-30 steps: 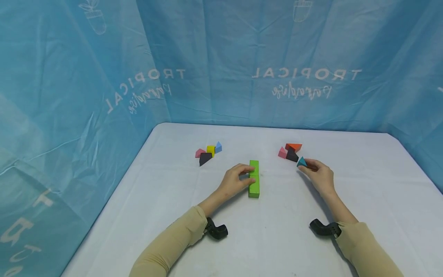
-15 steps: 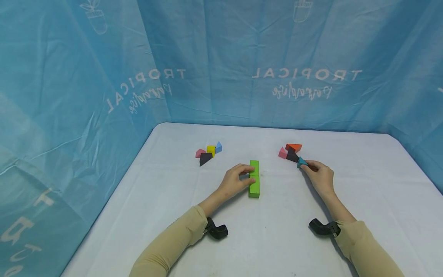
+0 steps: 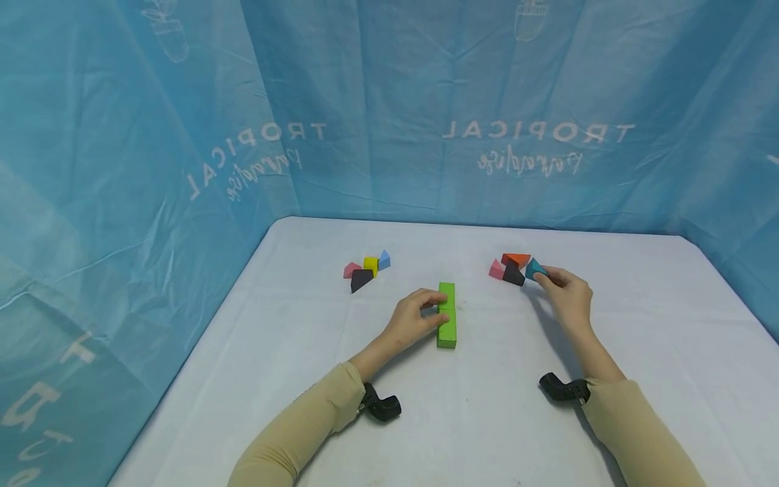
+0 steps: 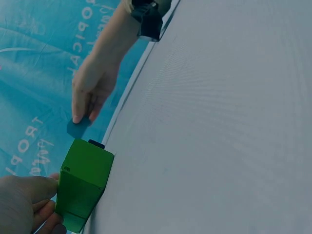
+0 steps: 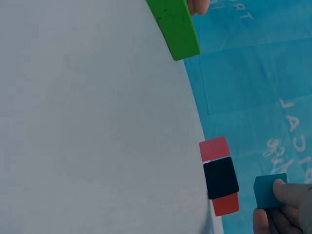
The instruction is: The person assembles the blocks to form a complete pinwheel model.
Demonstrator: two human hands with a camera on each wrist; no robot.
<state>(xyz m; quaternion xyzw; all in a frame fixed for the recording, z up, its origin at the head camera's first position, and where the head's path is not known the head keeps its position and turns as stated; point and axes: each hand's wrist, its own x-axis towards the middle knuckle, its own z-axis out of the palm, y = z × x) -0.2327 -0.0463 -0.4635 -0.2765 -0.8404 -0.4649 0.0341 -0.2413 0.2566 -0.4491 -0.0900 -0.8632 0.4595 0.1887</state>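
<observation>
Two green blocks (image 3: 447,318) lie end to end in the middle of the white table. My left hand (image 3: 409,323) is at their left side, its thumb and forefinger apart and their tips touching the blocks; the left wrist view shows these fingers beside the green surface (image 4: 80,190), not around it. My right hand (image 3: 567,297) pinches a teal triangular block (image 3: 535,269) between thumb and fingers, above the table. Just left of it stand a black block (image 3: 514,273), a pink block (image 3: 496,269) and an orange-red triangular block (image 3: 517,259), close together.
Farther left is another cluster: a black block (image 3: 362,279), a pink block (image 3: 351,269), a yellow block (image 3: 370,264) and a light-blue triangular block (image 3: 385,260). A blue printed curtain (image 3: 389,182) hangs behind and left of the white tabletop (image 3: 487,406).
My right hand has moved the teal triangular block slightly down, then up and away to the right of the black block. The left hand and green blocks have stayed put.
</observation>
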